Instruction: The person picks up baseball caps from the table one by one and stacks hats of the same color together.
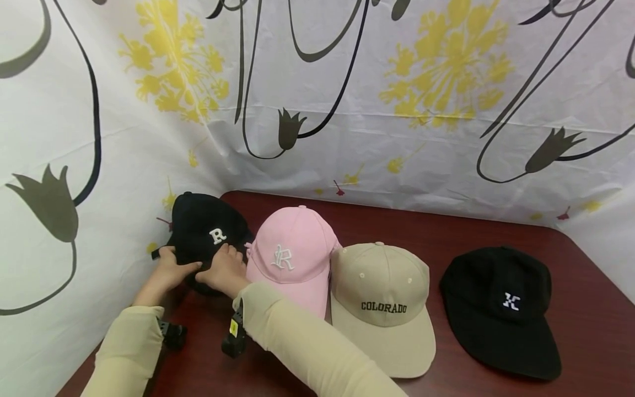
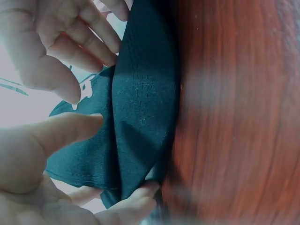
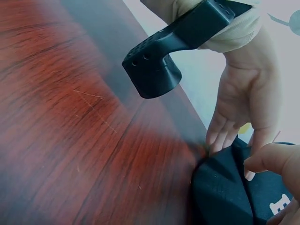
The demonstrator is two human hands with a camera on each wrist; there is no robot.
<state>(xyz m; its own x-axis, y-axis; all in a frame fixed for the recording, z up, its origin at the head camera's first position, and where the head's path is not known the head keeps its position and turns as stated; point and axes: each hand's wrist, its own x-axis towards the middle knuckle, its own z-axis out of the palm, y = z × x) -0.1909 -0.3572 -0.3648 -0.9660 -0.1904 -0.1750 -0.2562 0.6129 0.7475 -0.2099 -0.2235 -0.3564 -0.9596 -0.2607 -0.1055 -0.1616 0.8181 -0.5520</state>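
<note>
A black cap (image 1: 205, 226) with a white letter R on its front sits at the far left of the table, between both hands. My left hand (image 1: 166, 271) is at the cap's left side, its thumb stretched toward the right. In the left wrist view, left fingertips (image 2: 146, 192) touch the edge of the dark brim (image 2: 145, 93). My right hand (image 1: 225, 270) lies at the cap's right front, below the letter, with its fingers extended along that side. In the right wrist view the right thumb (image 3: 269, 159) overlaps the crown. The two thumbs point toward each other.
A pink cap (image 1: 295, 248) stands right beside the right hand. Further right are a beige cap (image 1: 379, 286) reading COLORADO and another black cap (image 1: 498, 309). All lie on a dark red wooden table (image 1: 347, 212). A white flowered cloth (image 1: 357, 138) hangs behind and at the sides.
</note>
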